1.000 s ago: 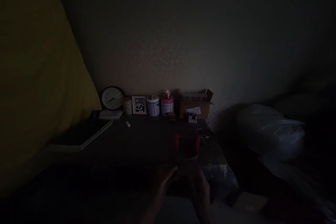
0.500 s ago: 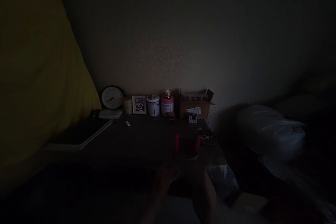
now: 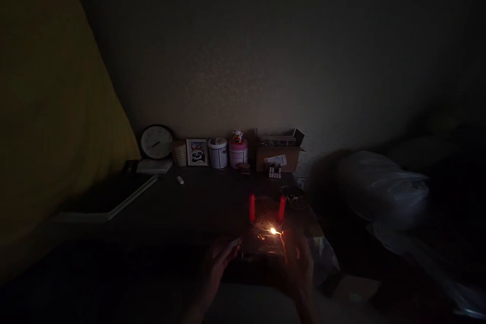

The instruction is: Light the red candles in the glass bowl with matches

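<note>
The room is very dark. My right hand point(image 3: 299, 266) pinches a lit match point(image 3: 276, 232), whose small flame glows just below two upright red candles point(image 3: 252, 208) point(image 3: 281, 207) on the dark desk point(image 3: 197, 202). My left hand point(image 3: 217, 262) is lower left of the flame, fingers curled around a small pale thing, perhaps a matchbox point(image 3: 236, 241). The candles stand unlit, a short way beyond the flame.
Along the wall stand a round clock point(image 3: 156, 142), a panda picture frame point(image 3: 197, 152), a white tub point(image 3: 217, 153), a pink jar point(image 3: 238, 152) and an open cardboard box point(image 3: 279, 154). A yellow curtain point(image 3: 49, 111) hangs left; a white plastic bag point(image 3: 379, 187) lies right.
A flame has appeared at the match tip in my right hand. Both hands have drawn apart, and the view has shifted slightly to the right.
</note>
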Motion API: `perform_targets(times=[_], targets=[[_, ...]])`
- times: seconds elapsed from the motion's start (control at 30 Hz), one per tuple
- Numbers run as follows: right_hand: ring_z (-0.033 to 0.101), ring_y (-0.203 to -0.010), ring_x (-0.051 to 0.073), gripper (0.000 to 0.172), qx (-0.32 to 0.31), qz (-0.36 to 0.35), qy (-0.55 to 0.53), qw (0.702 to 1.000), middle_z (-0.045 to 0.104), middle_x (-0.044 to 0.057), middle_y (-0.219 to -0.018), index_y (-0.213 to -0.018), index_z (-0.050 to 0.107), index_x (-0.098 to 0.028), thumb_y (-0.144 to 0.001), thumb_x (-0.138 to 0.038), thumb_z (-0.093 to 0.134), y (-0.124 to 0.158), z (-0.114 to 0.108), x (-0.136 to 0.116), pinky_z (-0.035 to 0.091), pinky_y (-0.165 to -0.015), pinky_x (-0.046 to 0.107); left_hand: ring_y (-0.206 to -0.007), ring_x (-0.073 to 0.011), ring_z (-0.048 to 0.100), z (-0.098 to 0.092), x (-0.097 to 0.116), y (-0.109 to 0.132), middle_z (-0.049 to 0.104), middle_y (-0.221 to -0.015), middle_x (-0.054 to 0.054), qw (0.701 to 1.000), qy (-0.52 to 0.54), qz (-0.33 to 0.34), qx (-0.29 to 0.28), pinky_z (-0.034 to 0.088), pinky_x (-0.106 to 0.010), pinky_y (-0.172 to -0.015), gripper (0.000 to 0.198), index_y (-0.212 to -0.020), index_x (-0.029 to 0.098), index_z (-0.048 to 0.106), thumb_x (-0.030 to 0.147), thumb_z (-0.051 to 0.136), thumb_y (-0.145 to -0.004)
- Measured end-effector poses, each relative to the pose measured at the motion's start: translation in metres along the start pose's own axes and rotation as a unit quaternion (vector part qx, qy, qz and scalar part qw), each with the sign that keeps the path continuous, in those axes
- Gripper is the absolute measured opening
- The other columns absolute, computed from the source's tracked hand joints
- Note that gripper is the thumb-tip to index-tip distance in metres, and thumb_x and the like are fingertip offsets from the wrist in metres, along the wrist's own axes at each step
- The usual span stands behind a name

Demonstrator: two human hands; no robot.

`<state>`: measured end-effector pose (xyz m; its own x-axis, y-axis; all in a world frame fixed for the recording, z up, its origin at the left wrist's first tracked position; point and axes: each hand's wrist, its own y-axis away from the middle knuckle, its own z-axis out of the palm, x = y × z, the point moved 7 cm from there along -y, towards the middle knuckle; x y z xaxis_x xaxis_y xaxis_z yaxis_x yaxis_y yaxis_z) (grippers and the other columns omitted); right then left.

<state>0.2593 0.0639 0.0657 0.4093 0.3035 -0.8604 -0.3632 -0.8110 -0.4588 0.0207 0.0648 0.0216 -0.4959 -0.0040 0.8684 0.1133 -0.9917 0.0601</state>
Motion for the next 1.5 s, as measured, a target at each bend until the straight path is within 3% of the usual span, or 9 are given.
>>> perform_targets(times=[0.17, 0.3, 0.43, 0.83, 1.03, 1.37, 1.5], targets=[[0.058, -0.084, 0.019, 0.028, 0.027, 0.016, -0.017, 0.999, 0.064, 0.005, -0.089, -0.086, 0.064, -0.019, -0.08, -0.043, 0.054, -0.005, -0.007, 0.004, 0.046, -0.072, 0.03, -0.082, -0.0239, 0.066, -0.037, 0.005, -0.002, 0.074, -0.093, -0.009, 0.999, 0.012, -0.019, 0.037, 0.051, -0.034, -0.073, 0.041, -0.081, 0.018, 0.071, 0.044, 0.081, -0.052], [0.058, -0.085, 0.018, 0.026, 0.04, 0.01, -0.02, 0.999, 0.064, 0.004, -0.09, -0.087, 0.064, -0.019, -0.08, -0.042, 0.054, -0.007, -0.011, 0.003, 0.046, -0.073, 0.03, -0.075, -0.0215, 0.067, -0.054, -0.001, 0.0, 0.075, -0.089, -0.006, 0.995, 0.048, -0.052, 0.066, 0.051, -0.034, -0.069, 0.043, -0.082, 0.02, 0.069, 0.039, 0.084, -0.046], [0.057, -0.085, 0.019, 0.026, 0.04, -0.007, -0.004, 0.999, 0.063, 0.005, -0.09, -0.085, 0.064, -0.018, -0.081, -0.042, 0.054, -0.009, -0.013, 0.003, 0.045, -0.071, 0.031, -0.074, -0.0203, 0.067, -0.057, -0.006, 0.0, 0.074, -0.09, -0.006, 0.994, 0.071, -0.065, 0.054, 0.051, -0.034, -0.07, 0.04, -0.083, 0.021, 0.069, 0.037, 0.084, -0.049], [0.057, -0.077, 0.018, 0.026, 0.035, -0.054, 0.03, 0.997, 0.06, 0.004, -0.08, -0.077, 0.063, -0.019, -0.077, -0.044, 0.055, -0.014, -0.021, -0.017, 0.045, -0.063, 0.028, -0.083, -0.0256, 0.066, -0.055, 0.005, 0.012, 0.074, -0.087, -0.006, 0.987, 0.052, -0.102, 0.111, 0.05, -0.036, -0.069, 0.05, -0.079, 0.022, 0.071, 0.041, 0.085, -0.036], [0.058, -0.076, 0.019, 0.026, 0.038, -0.074, 0.045, 0.995, 0.062, 0.004, -0.08, -0.077, 0.066, -0.02, -0.077, -0.044, 0.057, -0.016, -0.021, -0.02, 0.045, -0.063, 0.028, -0.08, -0.0253, 0.066, -0.064, -0.004, 0.005, 0.073, -0.089, -0.007, 0.99, 0.051, -0.086, 0.097, 0.05, -0.036, -0.068, 0.039, -0.079, 0.021, 0.069, 0.037, 0.083, -0.046], [0.059, -0.074, 0.017, 0.021, 0.021, -0.105, 0.045, 0.993, 0.062, 0.004, -0.081, -0.08, 0.066, -0.02, -0.079, -0.039, 0.055, -0.015, -0.017, -0.02, 0.045, -0.062, 0.027, -0.079, -0.0236, 0.067, -0.066, -0.005, 0.006, 0.074, -0.088, -0.005, 0.989, 0.065, -0.089, 0.099, 0.052, -0.033, -0.067, 0.041, -0.081, 0.021, 0.07, 0.037, 0.084, -0.046], [0.06, -0.075, 0.018, 0.02, 0.016, -0.1, 0.055, 0.993, 0.062, 0.004, -0.082, -0.079, 0.064, -0.02, -0.079, -0.038, 0.055, -0.015, -0.015, -0.02, 0.045, -0.063, 0.027, -0.084, -0.0233, 0.066, -0.069, -0.01, 0.002, 0.072, -0.097, -0.006, 0.993, 0.055, -0.08, 0.071, 0.051, -0.034, -0.07, 0.036, -0.088, 0.022, 0.069, 0.036, 0.08, -0.056]])
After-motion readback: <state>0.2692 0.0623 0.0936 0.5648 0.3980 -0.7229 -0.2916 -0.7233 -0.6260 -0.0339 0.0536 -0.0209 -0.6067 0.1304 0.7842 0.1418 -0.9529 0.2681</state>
